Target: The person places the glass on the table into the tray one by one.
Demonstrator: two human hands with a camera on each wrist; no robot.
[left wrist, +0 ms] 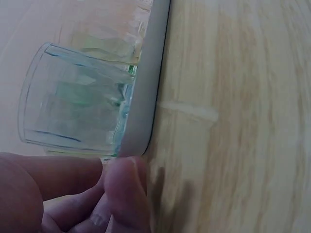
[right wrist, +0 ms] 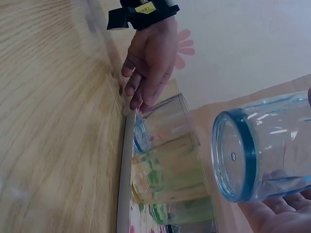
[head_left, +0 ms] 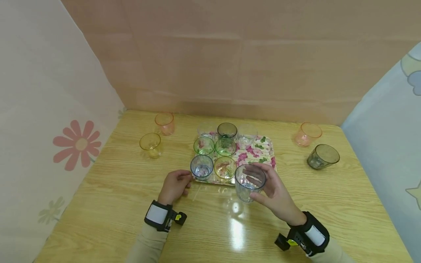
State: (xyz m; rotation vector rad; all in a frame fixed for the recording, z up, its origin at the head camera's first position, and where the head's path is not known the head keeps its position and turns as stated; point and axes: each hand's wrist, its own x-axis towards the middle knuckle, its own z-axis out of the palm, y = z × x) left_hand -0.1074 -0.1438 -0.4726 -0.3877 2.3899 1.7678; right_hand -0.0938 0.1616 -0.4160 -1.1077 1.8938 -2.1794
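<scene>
My right hand [head_left: 276,193] grips a clear blue-tinted tumbler [head_left: 245,190], thumb on the near side and fingers round the far side. The right wrist view shows the tumbler's thick blue base [right wrist: 238,155] raised above the table. At the front left corner of a floral tray [head_left: 241,155], my left hand [head_left: 175,186] pinches the rim between thumb and fingers. Just inside that corner stands a blue tumbler [head_left: 201,170], with a yellow one [head_left: 225,171] to its right. Behind them are two green tumblers [head_left: 204,148], then a dark one [head_left: 227,133] between two clear ones [head_left: 246,140].
Left of the tray stand a pink tumbler [head_left: 166,126] and an amber one [head_left: 152,148]. To its right are another pink tumbler [head_left: 306,137] and a dark grey one [head_left: 320,159]. Patterned sheets and a plain backdrop [head_left: 230,54] border the wooden table [head_left: 115,204].
</scene>
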